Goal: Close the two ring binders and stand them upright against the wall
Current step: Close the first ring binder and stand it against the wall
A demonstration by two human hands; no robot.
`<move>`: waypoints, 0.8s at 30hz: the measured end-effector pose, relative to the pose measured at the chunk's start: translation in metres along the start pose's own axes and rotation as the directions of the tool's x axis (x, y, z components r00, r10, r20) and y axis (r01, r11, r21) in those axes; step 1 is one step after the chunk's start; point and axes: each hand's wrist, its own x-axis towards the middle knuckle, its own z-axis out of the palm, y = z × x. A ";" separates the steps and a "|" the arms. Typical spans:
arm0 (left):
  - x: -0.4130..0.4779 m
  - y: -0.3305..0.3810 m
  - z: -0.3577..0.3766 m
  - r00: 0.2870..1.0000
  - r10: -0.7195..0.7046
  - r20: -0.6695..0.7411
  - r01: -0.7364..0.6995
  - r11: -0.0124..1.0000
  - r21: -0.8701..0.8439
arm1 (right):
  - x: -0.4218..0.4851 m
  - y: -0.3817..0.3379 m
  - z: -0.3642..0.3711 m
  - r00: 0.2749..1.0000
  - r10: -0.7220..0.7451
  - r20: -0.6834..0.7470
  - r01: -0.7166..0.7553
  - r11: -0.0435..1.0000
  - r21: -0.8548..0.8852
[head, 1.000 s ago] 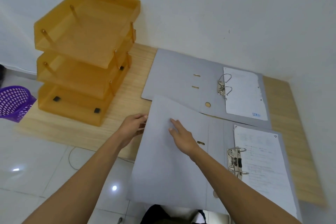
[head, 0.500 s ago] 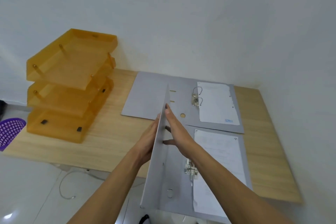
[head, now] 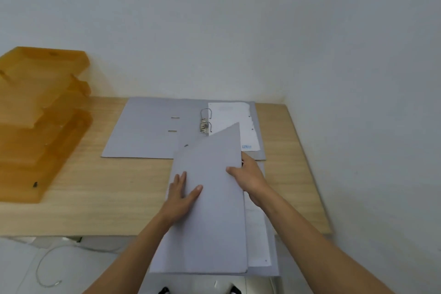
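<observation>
The near grey ring binder (head: 214,210) lies at the table's front edge, its cover folded most of the way over the white pages (head: 256,227) and still tilted up at the right. My left hand (head: 182,194) rests flat on the cover's outside, fingers spread. My right hand (head: 248,178) grips the cover's right edge, thumb on top and fingers underneath. The far grey ring binder (head: 152,131) lies open flat against the wall, with metal rings (head: 205,123) and a white sheet (head: 235,122) on its right half.
An orange three-tier letter tray (head: 40,122) stands at the left of the wooden table (head: 100,193). A white wall (head: 214,31) runs behind and another along the right side. A cable (head: 47,267) lies on the floor below.
The near binder's cover swung from standing upright to nearly down over the pages. My left hand went onto its outer face and my right shifted to its right edge. The camera tilted up.
</observation>
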 end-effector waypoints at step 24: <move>-0.024 -0.036 0.064 0.930 -0.253 -0.267 0.239 0.967 -0.082 | 0.001 0.154 -0.034 0.952 0.227 0.203 -0.120 0.893 -0.434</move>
